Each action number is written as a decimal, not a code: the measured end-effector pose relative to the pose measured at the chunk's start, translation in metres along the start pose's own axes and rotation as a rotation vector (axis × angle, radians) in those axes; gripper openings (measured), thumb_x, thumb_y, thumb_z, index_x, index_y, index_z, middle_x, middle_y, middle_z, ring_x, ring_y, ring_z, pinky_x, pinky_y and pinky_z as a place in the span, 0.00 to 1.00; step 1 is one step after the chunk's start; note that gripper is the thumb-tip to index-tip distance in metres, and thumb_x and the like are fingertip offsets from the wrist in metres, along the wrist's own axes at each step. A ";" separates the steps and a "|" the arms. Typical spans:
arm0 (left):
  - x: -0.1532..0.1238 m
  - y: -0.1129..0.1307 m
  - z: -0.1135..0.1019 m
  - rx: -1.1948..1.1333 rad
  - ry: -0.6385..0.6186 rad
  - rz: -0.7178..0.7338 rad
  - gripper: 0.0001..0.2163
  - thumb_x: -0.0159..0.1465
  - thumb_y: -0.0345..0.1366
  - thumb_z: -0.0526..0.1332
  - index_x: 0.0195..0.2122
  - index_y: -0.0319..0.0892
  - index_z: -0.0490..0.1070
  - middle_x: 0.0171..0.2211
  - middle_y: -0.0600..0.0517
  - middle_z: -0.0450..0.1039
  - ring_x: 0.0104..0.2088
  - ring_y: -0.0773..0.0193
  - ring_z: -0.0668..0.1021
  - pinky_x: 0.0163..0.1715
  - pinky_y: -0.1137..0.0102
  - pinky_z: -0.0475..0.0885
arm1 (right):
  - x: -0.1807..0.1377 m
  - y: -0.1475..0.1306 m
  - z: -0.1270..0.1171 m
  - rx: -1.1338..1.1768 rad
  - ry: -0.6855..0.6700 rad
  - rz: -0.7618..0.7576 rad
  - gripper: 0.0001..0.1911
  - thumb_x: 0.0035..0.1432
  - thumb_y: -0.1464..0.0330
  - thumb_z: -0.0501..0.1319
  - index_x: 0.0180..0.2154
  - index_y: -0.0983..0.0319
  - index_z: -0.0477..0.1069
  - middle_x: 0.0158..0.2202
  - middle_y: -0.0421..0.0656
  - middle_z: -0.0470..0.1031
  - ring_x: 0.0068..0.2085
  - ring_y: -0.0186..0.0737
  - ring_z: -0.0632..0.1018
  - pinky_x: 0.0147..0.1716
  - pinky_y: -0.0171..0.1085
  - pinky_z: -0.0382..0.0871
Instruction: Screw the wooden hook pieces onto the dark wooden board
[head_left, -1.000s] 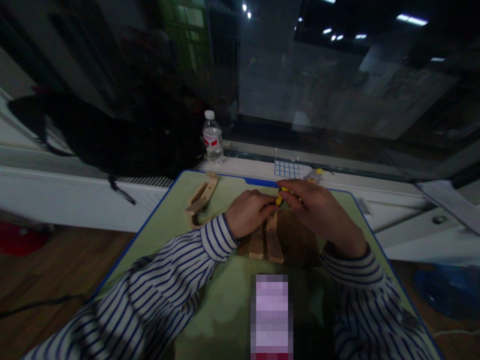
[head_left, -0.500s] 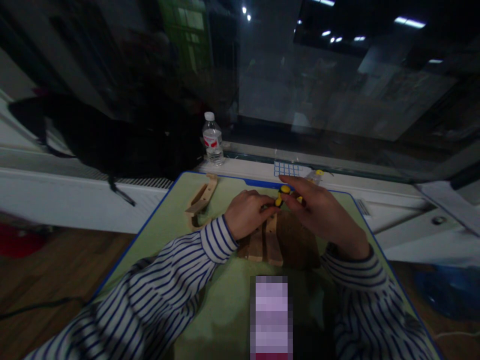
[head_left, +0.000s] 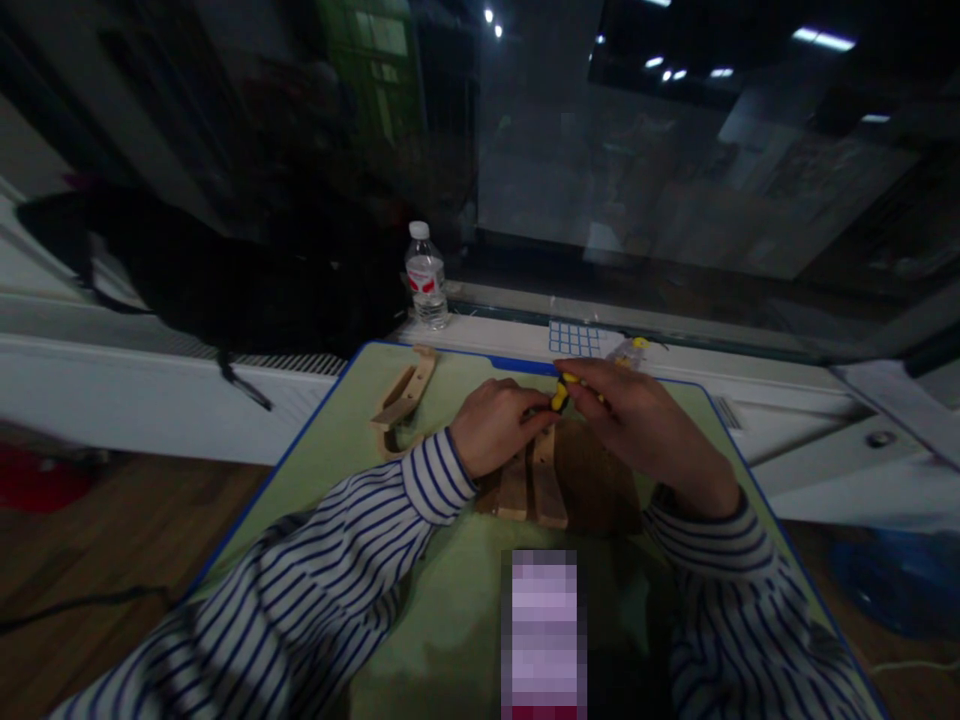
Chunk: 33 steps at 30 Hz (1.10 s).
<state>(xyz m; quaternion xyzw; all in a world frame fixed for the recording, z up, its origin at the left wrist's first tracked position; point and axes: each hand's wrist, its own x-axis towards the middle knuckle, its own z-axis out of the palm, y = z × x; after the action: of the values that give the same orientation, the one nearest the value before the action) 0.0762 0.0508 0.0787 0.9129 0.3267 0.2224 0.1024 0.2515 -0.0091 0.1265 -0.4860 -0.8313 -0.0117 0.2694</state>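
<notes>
Board (head_left: 600, 490), brown, one, lies on the tabletop (head_left: 420, 600); two wooden strips (head_left: 551, 495) rest on its left part, long axes running from near edge toward far edge. Over its far side, one yellow-and-black tool (head_left: 559, 395) stands roughly upright. Left hand (head_left: 495, 425) pinches the tool's lower part; right hand (head_left: 637, 415) grips its top; both equally near. Left of board: wooden pieces (head_left: 406, 400), count unclear. Beyond board, leftward: one bottle (head_left: 426, 280).
</notes>
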 end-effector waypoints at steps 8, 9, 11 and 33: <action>0.000 -0.001 0.002 -0.028 0.007 0.012 0.11 0.65 0.40 0.55 0.38 0.44 0.76 0.32 0.50 0.78 0.34 0.61 0.76 0.36 0.68 0.68 | 0.001 -0.001 0.001 -0.016 0.000 0.000 0.18 0.63 0.71 0.50 0.52 0.68 0.67 0.51 0.52 0.74 0.51 0.44 0.74 0.51 0.45 0.69; 0.000 -0.002 0.002 -0.033 0.004 0.016 0.11 0.65 0.40 0.55 0.38 0.44 0.76 0.32 0.50 0.78 0.35 0.61 0.76 0.36 0.69 0.68 | 0.001 -0.001 0.001 -0.017 0.001 -0.001 0.18 0.63 0.71 0.50 0.52 0.68 0.67 0.51 0.52 0.74 0.51 0.43 0.74 0.50 0.45 0.69; 0.000 -0.003 0.002 -0.041 -0.009 0.021 0.11 0.65 0.40 0.54 0.38 0.44 0.76 0.33 0.50 0.78 0.35 0.61 0.77 0.36 0.68 0.68 | 0.001 -0.001 0.002 -0.019 0.004 0.001 0.18 0.63 0.71 0.50 0.52 0.68 0.68 0.50 0.51 0.74 0.50 0.43 0.75 0.50 0.44 0.69; -0.022 0.002 -0.032 -0.342 -0.136 0.175 0.11 0.61 0.42 0.61 0.41 0.42 0.75 0.34 0.51 0.77 0.34 0.65 0.77 0.36 0.70 0.70 | 0.001 0.003 -0.001 -0.030 -0.006 0.026 0.17 0.63 0.70 0.51 0.51 0.66 0.67 0.49 0.50 0.75 0.49 0.44 0.75 0.47 0.46 0.70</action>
<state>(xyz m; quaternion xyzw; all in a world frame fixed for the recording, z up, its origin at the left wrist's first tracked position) 0.0467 0.0369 0.1003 0.9199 0.1958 0.2208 0.2581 0.2546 -0.0070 0.1271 -0.5008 -0.8255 -0.0192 0.2596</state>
